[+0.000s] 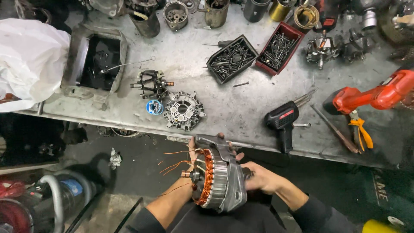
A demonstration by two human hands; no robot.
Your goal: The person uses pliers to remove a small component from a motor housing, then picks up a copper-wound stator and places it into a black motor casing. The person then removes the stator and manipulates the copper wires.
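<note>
Copper windings and grey cast metal: an alternator housing (217,174), held in the air below the near edge of the workbench (241,108), clear of it and over the dark floor. Gripped from both sides: left hand (193,149) curled around the far winding side, mostly hidden behind the housing, fingertips showing over the top rim; right hand (261,177) closed on the shaft end. Loose orange wire ends fanning out to the left into open space. Just beyond, at the bench lip, a black heat gun (282,123) with handle hanging over the edge. Farther in, a round cast end plate (183,110), a blue tape roll (154,107) and a rotor (151,84), with bare steel between them and two trays of bolts (254,54). Off right, an orange power tool (375,96) above yellow-handled pliers (360,131).
</note>
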